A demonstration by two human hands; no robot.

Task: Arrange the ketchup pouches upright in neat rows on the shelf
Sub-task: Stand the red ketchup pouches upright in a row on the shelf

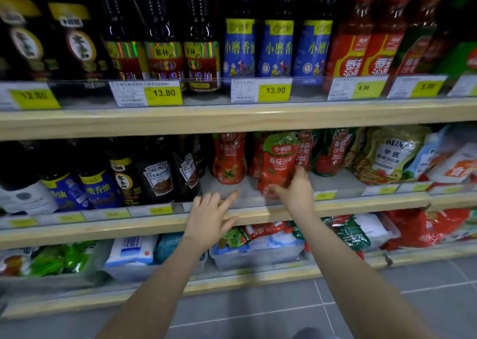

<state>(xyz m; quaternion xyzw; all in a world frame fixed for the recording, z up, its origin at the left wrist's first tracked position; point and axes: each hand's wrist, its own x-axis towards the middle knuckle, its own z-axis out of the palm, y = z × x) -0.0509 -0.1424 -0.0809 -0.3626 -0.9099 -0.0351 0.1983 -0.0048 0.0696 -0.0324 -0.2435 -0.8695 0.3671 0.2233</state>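
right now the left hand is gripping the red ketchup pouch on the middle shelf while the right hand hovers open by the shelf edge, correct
Not quite: the hands are swapped. In the head view the right hand grips the red ketchup pouch on the middle shelf, while the left hand hovers open by the shelf edge.

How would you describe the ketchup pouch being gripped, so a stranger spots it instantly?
Find the middle shelf with pale wooden edging. Among its red pouches, the ketchup pouch stands nearest the front. Unlike its neighbours, the right hand grips it.
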